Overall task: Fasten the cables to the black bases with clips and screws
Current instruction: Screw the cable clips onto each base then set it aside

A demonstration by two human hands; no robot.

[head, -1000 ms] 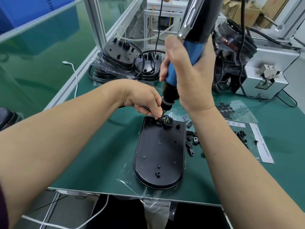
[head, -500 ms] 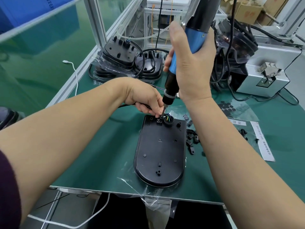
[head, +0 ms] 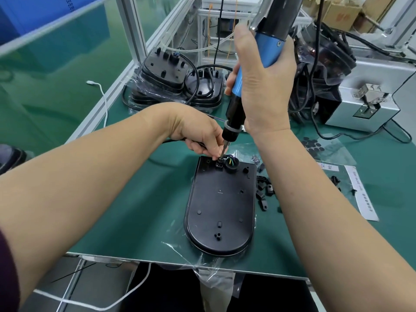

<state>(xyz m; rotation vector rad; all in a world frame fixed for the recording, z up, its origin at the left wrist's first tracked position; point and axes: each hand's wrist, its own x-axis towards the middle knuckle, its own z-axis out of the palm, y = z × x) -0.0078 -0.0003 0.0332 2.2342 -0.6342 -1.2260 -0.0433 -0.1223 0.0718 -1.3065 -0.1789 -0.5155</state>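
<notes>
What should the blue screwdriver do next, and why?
Probably press straight down and drive the screw in. The right hand grips the screwdriver, its bit tip sits on the clip at the top of the black base, and the left hand pinches the cable there, so everything looks lined up.

The person is wearing a dark maroon sleeve (head: 5,266), which is showing only as a narrow strip far back from the left hand (head: 202,138), up at the upper arm. Forward of its edge the left forearm (head: 101,176) is running bare to the hand. The right forearm (head: 326,210) is showing bare all the way back from the right hand (head: 265,86). Both hands are going uncovered.
</notes>
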